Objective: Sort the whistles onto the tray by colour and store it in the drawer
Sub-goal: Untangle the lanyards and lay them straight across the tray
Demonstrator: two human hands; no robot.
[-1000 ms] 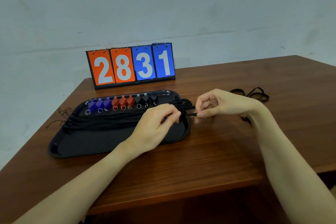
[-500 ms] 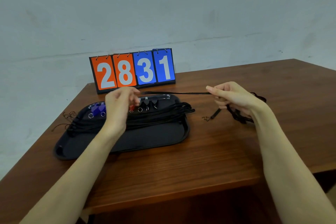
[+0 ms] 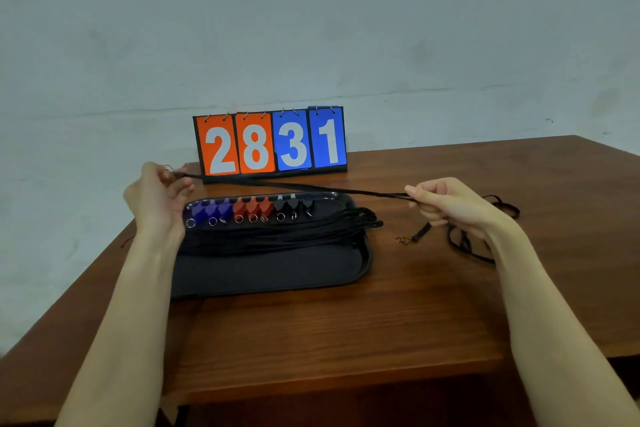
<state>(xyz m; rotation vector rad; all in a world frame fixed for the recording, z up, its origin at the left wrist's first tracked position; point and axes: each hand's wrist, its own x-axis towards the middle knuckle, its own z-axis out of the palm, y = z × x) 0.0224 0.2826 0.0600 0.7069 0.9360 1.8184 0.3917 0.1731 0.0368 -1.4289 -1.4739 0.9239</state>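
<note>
A black tray (image 3: 277, 279) lies on the wooden table. Along its far side stand blue whistles (image 3: 209, 210), red whistles (image 3: 252, 207) and black whistles (image 3: 292, 206) in a row, grouped by colour. Their black cords (image 3: 294, 230) lie bundled across the tray. A single black lanyard (image 3: 294, 186) is stretched taut above the tray. My left hand (image 3: 157, 199) pinches its left end at the tray's far left. My right hand (image 3: 446, 206) grips the other end to the right of the tray. The lanyard's loose tail hangs down from that hand onto the table.
A flip scoreboard (image 3: 272, 142) reading 28 31 stands behind the tray against the wall. More loose black cord (image 3: 467, 246) lies on the table under my right wrist. The table's front edge (image 3: 329, 388) is near me.
My left hand has slid left along the lanyard, from the middle of the tray to beyond its left end. The lanyard is now pulled out straight between both hands.
</note>
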